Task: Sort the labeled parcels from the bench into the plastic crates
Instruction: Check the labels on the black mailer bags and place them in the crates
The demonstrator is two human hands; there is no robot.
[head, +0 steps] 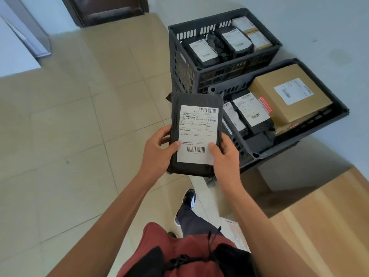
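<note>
A black plastic-wrapped parcel [196, 100] with a white shipping label faces up at chest height, over the tiled floor. My left hand [157, 150] grips its lower left edge, thumb on the label. My right hand [224, 156] grips the lower right edge, thumb beside the barcode. Two dark plastic crates stand to the right. The far crate [199, 71] holds several black parcels and small brown boxes. The near crate [339, 108] holds a large cardboard box [265, 86] and black labelled parcels.
A pale wooden bench top [323, 222] fills the lower right corner. Beige floor tiles [69, 136] spread to the left. A dark door [111, 9] is at the top, and a white wall runs behind the crates.
</note>
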